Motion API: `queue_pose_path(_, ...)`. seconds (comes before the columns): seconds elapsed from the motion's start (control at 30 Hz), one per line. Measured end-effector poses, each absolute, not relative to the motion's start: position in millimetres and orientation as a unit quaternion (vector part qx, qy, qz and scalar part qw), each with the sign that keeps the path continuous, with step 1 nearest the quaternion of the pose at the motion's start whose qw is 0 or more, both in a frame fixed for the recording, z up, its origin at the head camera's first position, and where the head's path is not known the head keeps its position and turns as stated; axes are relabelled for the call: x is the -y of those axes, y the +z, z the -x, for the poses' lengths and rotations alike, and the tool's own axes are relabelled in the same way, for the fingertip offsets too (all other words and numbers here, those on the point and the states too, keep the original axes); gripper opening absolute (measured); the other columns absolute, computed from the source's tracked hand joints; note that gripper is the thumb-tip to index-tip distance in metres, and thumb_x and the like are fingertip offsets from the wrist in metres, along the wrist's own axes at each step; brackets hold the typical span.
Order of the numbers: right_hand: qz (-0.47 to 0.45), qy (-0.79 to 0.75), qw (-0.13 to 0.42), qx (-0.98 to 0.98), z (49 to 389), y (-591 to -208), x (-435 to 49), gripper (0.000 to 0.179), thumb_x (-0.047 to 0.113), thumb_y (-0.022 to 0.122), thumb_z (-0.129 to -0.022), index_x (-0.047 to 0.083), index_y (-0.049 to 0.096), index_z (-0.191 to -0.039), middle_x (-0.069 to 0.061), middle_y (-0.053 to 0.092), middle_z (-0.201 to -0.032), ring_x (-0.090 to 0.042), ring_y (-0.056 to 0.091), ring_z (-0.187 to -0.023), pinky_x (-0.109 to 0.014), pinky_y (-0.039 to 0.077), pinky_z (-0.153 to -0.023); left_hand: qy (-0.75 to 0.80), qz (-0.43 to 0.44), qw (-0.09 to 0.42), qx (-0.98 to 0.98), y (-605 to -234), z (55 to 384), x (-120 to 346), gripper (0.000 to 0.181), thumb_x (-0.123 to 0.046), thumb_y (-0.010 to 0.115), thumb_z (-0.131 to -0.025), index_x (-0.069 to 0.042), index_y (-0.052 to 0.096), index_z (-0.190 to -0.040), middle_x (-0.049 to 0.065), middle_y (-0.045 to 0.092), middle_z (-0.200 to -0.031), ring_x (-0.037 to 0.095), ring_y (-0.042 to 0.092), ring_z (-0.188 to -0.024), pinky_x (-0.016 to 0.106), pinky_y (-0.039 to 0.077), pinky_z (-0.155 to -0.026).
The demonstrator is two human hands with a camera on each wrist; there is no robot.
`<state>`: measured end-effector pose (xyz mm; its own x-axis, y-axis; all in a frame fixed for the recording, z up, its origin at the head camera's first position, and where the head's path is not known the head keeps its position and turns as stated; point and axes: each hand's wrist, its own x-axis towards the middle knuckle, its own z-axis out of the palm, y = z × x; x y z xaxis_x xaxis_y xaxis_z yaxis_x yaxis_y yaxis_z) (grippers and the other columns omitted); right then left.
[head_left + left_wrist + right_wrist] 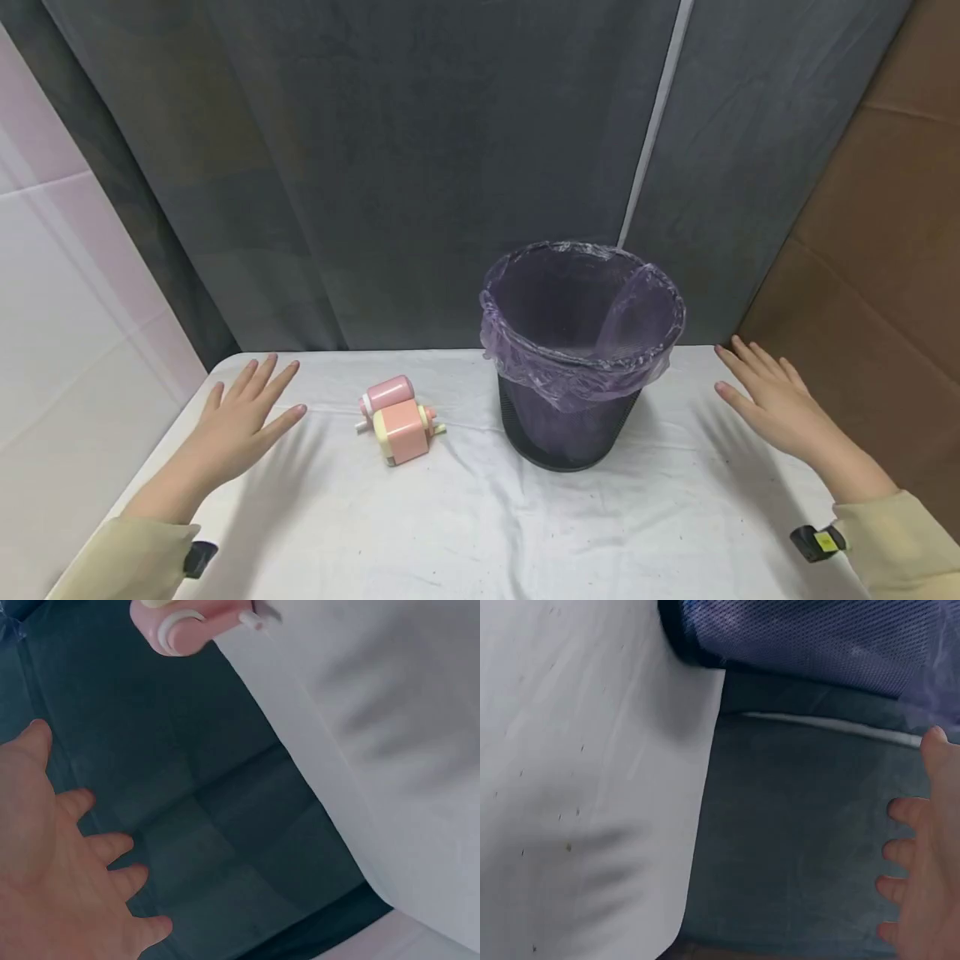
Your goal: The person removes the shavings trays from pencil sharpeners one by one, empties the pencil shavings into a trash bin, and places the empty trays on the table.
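1. Far left, the left hand (238,427) hovers over the counter (337,542), fingers straight and fanned wide, nothing in their hold.

2. Just right of it, here's the pair: a pink cylindrical piece (391,392) behind, a peach block (407,433) with a cream end in front, seemingly touching. Danger spot, I'd say: a careless grab at one may drag its neighbour along, or set the rounded pink one rolling toward the far edge.

3. Across we go, and the black mesh bin (568,433) stands upright near that edge, a purple liner (551,375) bunched loosely over its rim. A snagging finger could pull the plastic off, and a sideways knock might tip something that looks this tall and light.

4. Out right, the right hand (780,408) matches its partner: fingers straight, parted, gripping nothing, beside the bin but apart from it. A hasty inward sweep could cause exactly that knock.

5. Now the cameras! Left wrist picks out a white ring (171,621) on the pink piece's rounded end, hard to read from the head. Right wrist has the mesh weave up close, but neither piece; only the head view looks down into the bin's mouth.
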<state>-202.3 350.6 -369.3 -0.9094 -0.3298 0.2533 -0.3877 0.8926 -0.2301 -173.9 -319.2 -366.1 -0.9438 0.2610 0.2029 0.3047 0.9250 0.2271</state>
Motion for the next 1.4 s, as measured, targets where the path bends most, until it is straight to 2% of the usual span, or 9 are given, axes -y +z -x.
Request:
queue_pose_path(0.17, -0.209, 0.151, 0.131, 0.957, 196.9, -363.8, -337.9, 0.056, 0.031, 0.043, -0.103, 0.006, 0.028, -0.150, -0.024, 0.020, -0.153, -0.041, 0.013, -0.141, -0.055, -0.004, -0.111, -0.137, 0.150, 0.097, 0.974, -363.1, 174.1, 307.7, 0.071, -0.047, 0.049, -0.097, -0.007, 0.025, -0.151, 0.027, 0.022, -0.151, 0.042, 0.010, -0.141, 0.064, -0.006, -0.106)
queue_pose_path(0.3, -0.215, 0.162, 0.149, 0.951, 189.6, -358.0, -325.8, 0.053, 0.029, 0.047, -0.101, 0.003, 0.037, -0.146, -0.025, 0.027, -0.150, -0.044, 0.022, -0.137, -0.050, 0.000, -0.113, -0.135, 0.158, 0.109, 0.972, -359.1, 174.1, 296.0, 0.070, -0.045, 0.055, -0.095, -0.005, 0.032, -0.147, 0.028, 0.035, -0.145, 0.044, 0.026, -0.135, 0.067, 0.011, -0.104)
queue_pose_path(0.4, -0.224, 0.165, 0.168, 0.946, 184.2, -354.1, -317.3, 0.051, 0.028, 0.051, -0.100, 0.001, 0.042, -0.142, -0.025, 0.034, -0.147, -0.044, 0.028, -0.134, -0.047, 0.003, -0.114, -0.130, 0.171, 0.123, 0.969, -358.7, 176.2, 288.3, 0.068, -0.043, 0.058, -0.094, -0.003, 0.037, -0.145, 0.026, 0.044, -0.139, 0.045, 0.037, -0.128, 0.064, 0.024, -0.101)
queue_pose_path(0.5, -0.239, 0.166, 0.194, 0.937, 179.9, -351.2, -309.7, 0.049, 0.026, 0.054, -0.098, 0.001, 0.046, -0.139, -0.023, 0.040, -0.143, -0.041, 0.032, -0.132, -0.045, 0.006, -0.114, -0.131, 0.177, 0.123, 0.968, -359.1, 177.7, 282.2, 0.067, -0.044, 0.058, -0.094, -0.002, 0.040, -0.143, 0.024, 0.049, -0.136, 0.044, 0.045, -0.123, 0.060, 0.032, -0.099)
queue_pose_path(0.77, -0.267, 0.185, 0.268, 0.907, 167.4, -345.7, -292.6, 0.044, 0.022, 0.065, -0.091, 0.001, 0.056, -0.129, -0.017, 0.057, -0.128, -0.034, 0.042, -0.127, -0.042, 0.014, -0.114, -0.147, 0.180, 0.111, 0.966, -360.3, 176.1, 268.1, 0.059, -0.038, 0.060, -0.094, -0.004, 0.046, -0.140, 0.021, 0.055, -0.131, 0.041, 0.050, -0.119, 0.057, 0.036, -0.098)
queue_pose_path(0.97, -0.290, 0.223, 0.313, 0.877, 155.9, -345.7, -280.5, 0.044, 0.021, 0.070, -0.086, 0.003, 0.060, -0.125, -0.014, 0.062, -0.121, -0.026, 0.049, -0.120, -0.040, 0.017, -0.113, -0.150, 0.199, 0.116, 0.961, -365.7, 176.4, 257.5, 0.051, -0.030, 0.065, -0.091, -0.005, 0.053, -0.134, 0.019, 0.061, -0.123, 0.038, 0.055, -0.113, 0.056, 0.041, -0.094)
queue_pose_path(1.2, -0.286, 0.247, 0.323, 0.868, 142.7, -354.0, -268.7, 0.041, 0.018, 0.072, -0.083, 0.004, 0.064, -0.120, -0.010, 0.064, -0.117, -0.013, 0.051, -0.117, -0.041, 0.021, -0.112, -0.149, 0.214, 0.138, 0.956, -373.3, 176.7, 244.1, 0.047, -0.025, 0.071, -0.087, -0.004, 0.060, -0.127, 0.015, 0.065, -0.116, 0.035, 0.060, -0.107, 0.053, 0.045, -0.089)
queue_pose_path(1.4, -0.264, 0.282, 0.297, 0.873, 132.4, -363.2, -258.5, 0.043, 0.006, 0.076, -0.076, 0.004, 0.065, -0.118, -0.007, 0.065, -0.116, -0.012, 0.054, -0.112, -0.036, 0.024, -0.111, -0.151, 0.226, 0.148, 0.951, -381.5, 177.1, 234.2, 0.038, -0.024, 0.071, -0.087, -0.004, 0.064, -0.119, 0.013, 0.066, -0.111, 0.034, 0.062, -0.102, 0.051, 0.047, -0.087)
